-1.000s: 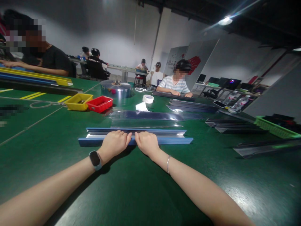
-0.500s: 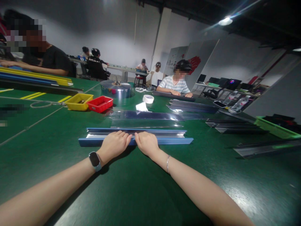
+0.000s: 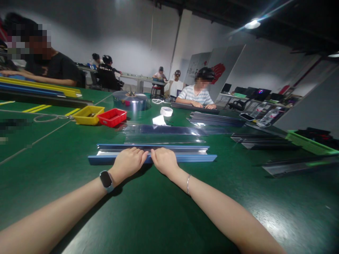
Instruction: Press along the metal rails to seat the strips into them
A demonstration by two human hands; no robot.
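Note:
A blue channel-shaped profile (image 3: 196, 158) with a pale inner face lies lengthwise across the green table in front of me. My left hand (image 3: 129, 162) is closed over its near wall, a little left of the middle. Close beside it, my right hand (image 3: 164, 160) grips the same wall, the two thumbs almost meeting. The fingertips of both hands are hidden inside the channel. Just beyond the profile, clear plastic strips (image 3: 164, 138) lie flat on the table.
A yellow bin (image 3: 88, 115) and a red bin (image 3: 112, 117) stand beyond, left of a roll of white tape (image 3: 166, 112) and near a large film reel (image 3: 131, 101). Dark profiles (image 3: 267, 141) and a green basket (image 3: 312, 143) are at right. Co-workers sit around the table.

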